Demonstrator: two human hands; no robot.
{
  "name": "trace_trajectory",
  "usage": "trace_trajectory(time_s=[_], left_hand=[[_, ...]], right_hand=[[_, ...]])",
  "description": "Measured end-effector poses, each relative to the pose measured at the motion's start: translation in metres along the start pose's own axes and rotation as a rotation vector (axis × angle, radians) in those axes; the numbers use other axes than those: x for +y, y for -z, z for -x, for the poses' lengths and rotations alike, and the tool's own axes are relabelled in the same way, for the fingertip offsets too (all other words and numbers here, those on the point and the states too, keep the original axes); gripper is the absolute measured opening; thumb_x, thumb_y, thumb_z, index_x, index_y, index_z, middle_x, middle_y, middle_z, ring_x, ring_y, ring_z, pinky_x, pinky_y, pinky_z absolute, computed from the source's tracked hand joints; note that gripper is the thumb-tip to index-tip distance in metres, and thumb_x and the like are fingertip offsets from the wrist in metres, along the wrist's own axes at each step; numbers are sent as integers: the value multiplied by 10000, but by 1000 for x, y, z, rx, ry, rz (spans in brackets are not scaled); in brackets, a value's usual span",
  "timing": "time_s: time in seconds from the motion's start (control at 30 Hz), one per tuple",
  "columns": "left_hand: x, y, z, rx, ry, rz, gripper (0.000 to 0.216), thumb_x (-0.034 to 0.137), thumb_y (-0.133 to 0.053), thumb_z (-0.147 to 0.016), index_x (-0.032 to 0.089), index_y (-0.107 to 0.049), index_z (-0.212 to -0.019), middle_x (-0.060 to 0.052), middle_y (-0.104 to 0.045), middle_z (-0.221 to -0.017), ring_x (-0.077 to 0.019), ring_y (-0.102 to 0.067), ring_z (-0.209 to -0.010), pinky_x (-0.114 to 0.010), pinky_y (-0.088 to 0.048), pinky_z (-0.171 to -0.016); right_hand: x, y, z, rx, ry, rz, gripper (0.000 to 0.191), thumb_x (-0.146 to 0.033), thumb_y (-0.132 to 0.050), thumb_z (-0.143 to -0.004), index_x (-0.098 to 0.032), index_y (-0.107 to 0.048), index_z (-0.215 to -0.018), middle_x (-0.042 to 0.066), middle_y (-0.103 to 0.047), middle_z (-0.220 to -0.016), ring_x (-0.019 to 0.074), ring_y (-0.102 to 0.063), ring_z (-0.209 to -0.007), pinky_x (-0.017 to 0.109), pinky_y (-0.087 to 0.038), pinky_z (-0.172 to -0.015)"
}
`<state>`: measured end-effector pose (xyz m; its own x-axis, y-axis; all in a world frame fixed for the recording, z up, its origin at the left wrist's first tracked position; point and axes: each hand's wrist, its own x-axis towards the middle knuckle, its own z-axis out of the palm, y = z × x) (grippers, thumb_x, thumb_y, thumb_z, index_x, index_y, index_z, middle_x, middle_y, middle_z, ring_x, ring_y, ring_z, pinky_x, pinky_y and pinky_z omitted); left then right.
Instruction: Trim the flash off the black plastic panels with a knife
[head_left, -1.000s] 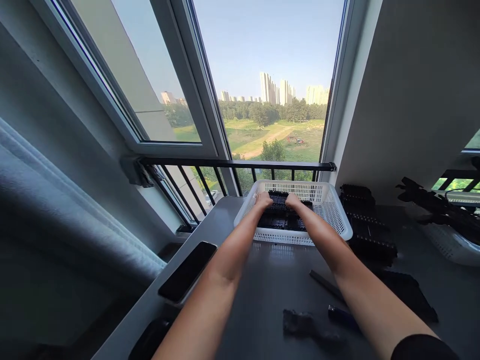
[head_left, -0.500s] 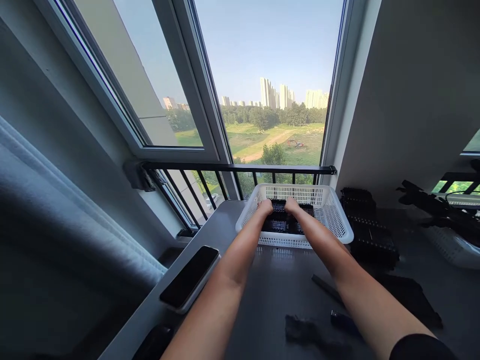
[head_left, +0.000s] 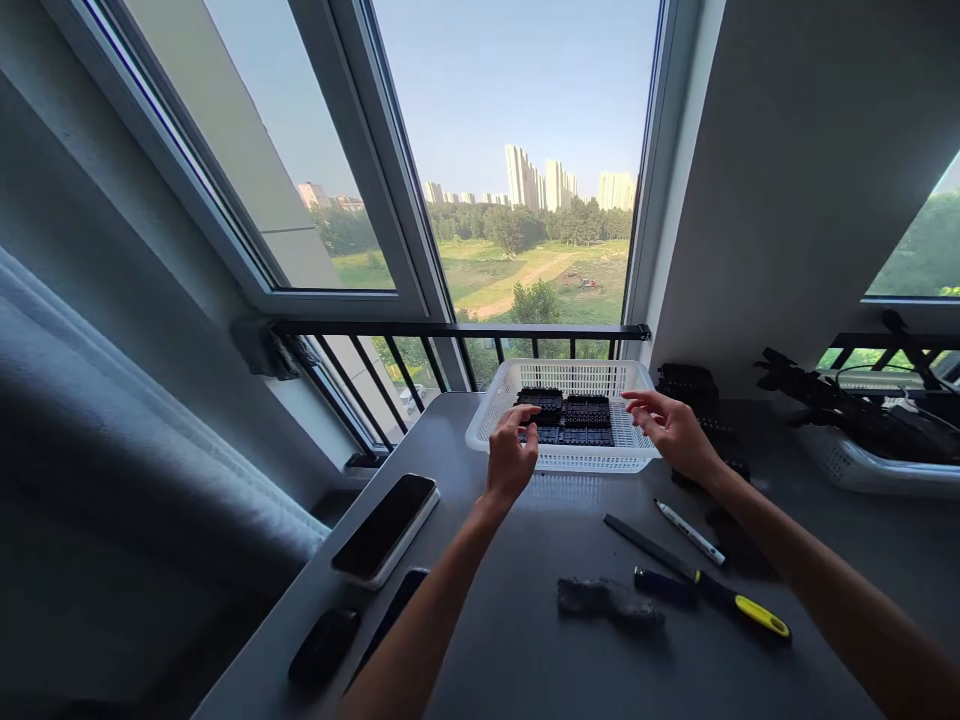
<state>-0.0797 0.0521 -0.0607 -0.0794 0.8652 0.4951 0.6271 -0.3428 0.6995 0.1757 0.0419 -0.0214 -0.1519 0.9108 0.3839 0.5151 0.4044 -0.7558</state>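
Observation:
A white plastic basket (head_left: 634,385) with slotted walls stands at the far end of the table, by the railing. Several black ribbed plastic parts (head_left: 588,412) lie in rows inside it. My left hand (head_left: 513,452) is over the basket's near left side, thumb and fingers apart, holding nothing. Off the basket's right side, my right hand (head_left: 673,432) hovers with its fingers spread and nothing in them. Behind it, partly hidden, are stacked black parts (head_left: 688,382) on the table.
On the table (head_left: 510,620) lie a phone (head_left: 386,528), a black mouse-like object (head_left: 325,645), a yellow-and-black-handled file (head_left: 739,605), a white marker (head_left: 690,532) and a crumpled black piece (head_left: 609,602). A second white basket (head_left: 862,470) with black items stands right.
Both hands have let go of the black parts in the basket and drawn back, the right one moving out to the right. The view has turned slightly right.

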Motion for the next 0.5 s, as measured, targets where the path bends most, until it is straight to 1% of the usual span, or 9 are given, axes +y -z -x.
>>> trace_trajectory(time_s=[0.07, 0.1, 0.13, 0.17, 0.2, 0.27, 0.37, 0.43, 0.5], left_hand=[[8, 3, 44, -10, -9, 157, 236, 285, -545, -857, 227, -699, -1027, -73, -699, -1018, -208, -653, -861, -286, -505, -709], [10, 3, 62, -6, 19, 213, 205, 327, -579, -839, 228, -719, -951, -57, -712, -889, -195, -652, -760, -278, -493, -682], [13, 1, 78, 12, 56, 253, 204, 363, -598, -826, 231, -728, -911, -29, -692, -728, -176, -630, -642, -271, -478, -655], [15, -1, 91, 43, 84, 271, 218, 393, -604, -820, 237, -734, -900, 0, -643, -601, -159, -593, -549, -265, -461, -631], [17, -5, 100, 78, 96, 281, 230, 415, -611, -812, 240, -739, -889, 17, -602, -534, -149, -565, -503, -259, -447, -618], [22, -15, 111, 128, 87, 300, 242, 444, -617, -800, 238, -741, -825, 27, -563, -485, -140, -534, -470, -252, -425, -603], [28, -33, 116, 119, 43, 335, 318, 494, -590, -808, 227, -721, -695, 13, -543, -475, -137, -512, -467, -248, -392, -572], [29, -45, 117, 79, 29, 383, 433, 543, -497, -851, 222, -707, -650, 3, -520, -466, -133, -485, -447, -251, -365, -540], [27, -53, 120, 53, 33, 429, 499, 588, -454, -858, 218, -699, -630, -2, -506, -462, -130, -470, -438, -253, -354, -529]], right_hand=[[18, 30, 56, 39, -34, 73, 380, -391, -492, -909, -210, -646, -1206, 89, -698, -1060, 206, -651, -857, 326, -532, -740], [31, 43, 84, 55, -79, 130, 374, -398, -494, -903, -217, -655, -1189, 91, -697, -1078, 213, -652, -861, 335, -533, -745], [47, 53, 111, 100, -120, 203, 356, -391, -491, -899, -225, -668, -1159, 90, -697, -1087, 224, -653, -884, 352, -531, -774], [63, 61, 136, 123, -151, 280, 339, -366, -479, -898, -233, -674, -1142, 85, -696, -1098, 235, -650, -937, 378, -522, -832], [80, 67, 159, 106, -168, 343, 329, -330, -473, -893, -233, -682, -1128, 86, -693, -1110, 243, -644, -985, 398, -506, -885], [110, 73, 195, 24, -175, 449, 334, -269, -467, -878, -216, -694, -1117, 98, -674, -1155, 246, -614, -1084, 411, -468, -968], [136, 72, 224, -62, -188, 611, 390, -186, -452, -858, -182, -673, -1180, 127, -642, -1223, 245, -573, -1159, 409, -433, -1004], [142, 69, 229, -115, -185, 708, 427, -133, -447, -841, -178, -651, -1214, 129, -640, -1229, 235, -574, -1154, 402, -421, -996], [142, 67, 228, -134, -176, 765, 458, -86, -430, -828, -176, -634, -1228, 120, -655, -1200, 226, -581, -1136, 397, -410, -979]])
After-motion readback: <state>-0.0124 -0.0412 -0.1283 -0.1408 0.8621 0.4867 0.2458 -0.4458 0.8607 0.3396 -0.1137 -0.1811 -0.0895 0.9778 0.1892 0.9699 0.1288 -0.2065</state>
